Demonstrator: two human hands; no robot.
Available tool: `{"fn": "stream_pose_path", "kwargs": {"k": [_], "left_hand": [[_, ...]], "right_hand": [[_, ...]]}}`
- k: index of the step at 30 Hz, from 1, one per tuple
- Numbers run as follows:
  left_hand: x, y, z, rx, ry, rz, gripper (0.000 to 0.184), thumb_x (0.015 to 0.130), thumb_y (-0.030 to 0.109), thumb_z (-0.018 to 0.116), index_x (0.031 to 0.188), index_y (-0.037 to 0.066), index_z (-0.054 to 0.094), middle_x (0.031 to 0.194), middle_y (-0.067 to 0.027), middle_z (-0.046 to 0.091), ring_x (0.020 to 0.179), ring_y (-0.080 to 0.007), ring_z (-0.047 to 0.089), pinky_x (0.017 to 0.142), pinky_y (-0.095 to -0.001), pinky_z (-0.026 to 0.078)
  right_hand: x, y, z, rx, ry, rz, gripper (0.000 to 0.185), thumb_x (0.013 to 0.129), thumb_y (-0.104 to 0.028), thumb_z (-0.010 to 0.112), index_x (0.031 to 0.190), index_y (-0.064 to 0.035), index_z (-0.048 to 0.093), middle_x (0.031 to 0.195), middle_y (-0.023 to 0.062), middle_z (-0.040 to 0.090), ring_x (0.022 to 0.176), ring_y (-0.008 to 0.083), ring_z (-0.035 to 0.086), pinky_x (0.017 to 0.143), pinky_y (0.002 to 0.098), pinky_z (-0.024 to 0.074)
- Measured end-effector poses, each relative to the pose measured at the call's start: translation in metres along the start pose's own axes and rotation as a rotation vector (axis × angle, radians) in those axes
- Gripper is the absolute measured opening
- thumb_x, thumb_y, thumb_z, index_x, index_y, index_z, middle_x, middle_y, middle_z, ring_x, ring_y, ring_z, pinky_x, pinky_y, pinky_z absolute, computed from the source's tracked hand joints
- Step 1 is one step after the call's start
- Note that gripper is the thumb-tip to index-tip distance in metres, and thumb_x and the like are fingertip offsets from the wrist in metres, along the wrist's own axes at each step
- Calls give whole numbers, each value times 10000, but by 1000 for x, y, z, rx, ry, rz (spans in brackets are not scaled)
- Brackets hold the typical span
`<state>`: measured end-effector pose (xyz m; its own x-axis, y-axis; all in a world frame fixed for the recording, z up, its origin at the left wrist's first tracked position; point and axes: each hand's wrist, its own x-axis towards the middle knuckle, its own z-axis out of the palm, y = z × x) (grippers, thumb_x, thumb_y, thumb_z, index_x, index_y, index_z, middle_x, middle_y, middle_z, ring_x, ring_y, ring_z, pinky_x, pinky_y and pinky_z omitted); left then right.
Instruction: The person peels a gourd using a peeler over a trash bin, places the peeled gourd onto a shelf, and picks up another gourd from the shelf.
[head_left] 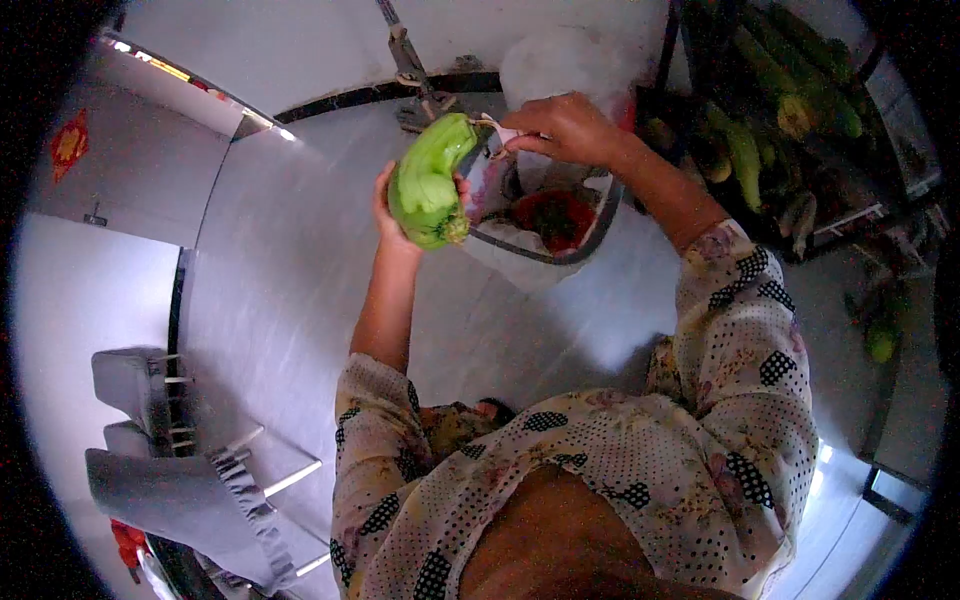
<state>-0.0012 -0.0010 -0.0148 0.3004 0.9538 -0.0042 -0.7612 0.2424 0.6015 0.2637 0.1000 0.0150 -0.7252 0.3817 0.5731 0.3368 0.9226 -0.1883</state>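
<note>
A pale green, curved gourd (428, 185) is held up at the upper centre, its surface patchy light and darker green. My left hand (392, 205) wraps round it from the left and below, with fingertips showing on its right side. My right hand (565, 128) is closed on a small peeler with a pale handle (507, 134), whose head is close to the top right end of the gourd. Whether the peeler touches the gourd I cannot tell. Below both hands stands a lined bin (588, 247) with something red and dark inside.
A rack at the upper right holds several long green gourds (745, 165). Grey covered chairs (170, 500) stand at the lower left. A metal stand (405, 60) leans by the wall behind the gourd. Another green vegetable (880, 345) lies low at the right.
</note>
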Motion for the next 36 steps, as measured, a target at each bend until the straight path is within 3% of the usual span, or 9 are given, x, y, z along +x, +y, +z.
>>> {"fn": "stream_pose_path", "kwargs": {"k": [3,6,10,13,16,21,27,30,36], "left_hand": [[4,-1,1,7,27,26,680,851,519,381,1183,-63,496,1030,-262,593,918,-387,608,801,-473,512],[13,-3,4,53,127,95,616,857,470,432,1181,-50,503,1043,-228,600,930,-376,605,818,-472,502],[35,-10,8,75,230,90,518,857,379,502,1174,-31,513,1058,-190,607,919,-347,613,836,-464,494],[38,-12,10,290,392,112,472,856,335,518,1166,-21,519,1097,-182,595,956,-317,606,870,-452,480],[42,-14,2,135,295,-36,460,854,307,535,1180,-17,510,1131,-166,583,1012,-299,586,900,-440,466],[41,-24,0,267,311,-30,465,856,282,567,1205,-16,491,1144,-152,579,1042,-287,572,919,-434,454],[49,-27,-8,242,301,-62,455,871,288,567,1202,-15,493,1145,-145,578,1026,-260,581,908,-407,465],[45,-23,-6,270,277,-93,454,874,288,561,1207,-13,491,1149,-142,576,1023,-252,580,908,-392,464],[31,-22,-7,420,181,-118,548,817,293,603,1242,-20,458,1160,-130,563,1031,-231,570,914,-361,452]], "right_hand": [[-1,8,3,91,-45,3,326,829,-371,596,1050,-131,609,940,98,641,861,322,619,702,430,499],[3,9,4,118,126,-166,270,792,-260,663,1017,-112,634,859,88,641,759,288,628,618,371,494],[9,5,-20,109,16,-181,260,799,-261,658,1008,-109,639,906,92,648,786,285,633,634,363,502],[12,12,-17,105,-5,-160,263,804,-264,654,1013,-105,639,938,99,649,802,290,633,643,356,504],[3,34,-11,134,-54,-54,305,808,-306,641,1044,-112,629,949,106,648,822,307,630,672,378,500],[-4,44,-11,190,-143,7,373,811,-388,624,1082,-133,615,957,117,650,878,330,623,749,420,493],[-7,36,-14,337,-180,-182,336,823,-376,611,1051,-130,632,929,104,649,875,320,618,734,421,490],[0,15,-16,316,-197,-243,301,782,-272,681,1037,-115,650,889,92,655,809,297,627,668,366,489],[5,17,-16,283,-196,-253,286,811,-279,644,1046,-118,630,937,88,648,818,305,618,646,383,481]]}}
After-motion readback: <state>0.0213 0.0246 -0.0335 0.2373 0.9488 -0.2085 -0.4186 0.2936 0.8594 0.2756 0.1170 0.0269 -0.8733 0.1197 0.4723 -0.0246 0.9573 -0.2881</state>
